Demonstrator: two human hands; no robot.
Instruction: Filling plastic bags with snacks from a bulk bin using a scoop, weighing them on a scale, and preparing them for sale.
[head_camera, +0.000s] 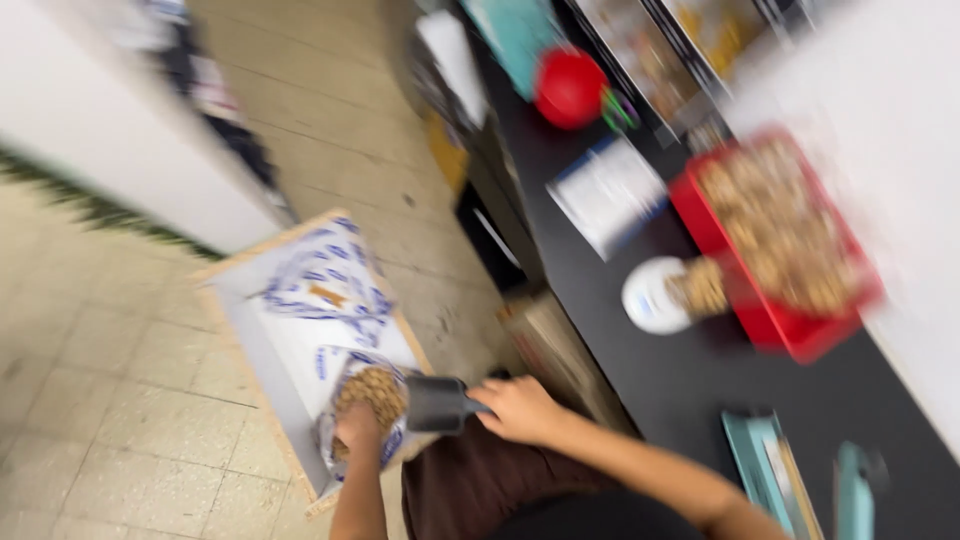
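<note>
We are gripping the handle of a dark scoop (437, 403) with our right hand (517, 409), fingers curled around it. The scoop is sitting at the mouth of a small bag (368, 408) filled with brown pellets, which is resting on a white-topped wooden box (262, 330). Our left hand (357, 428) is pinching the bag's rim. On the black counter (620, 370) a red tray (778, 243) is holding more pellets, beside a white bowl (655, 296).
</note>
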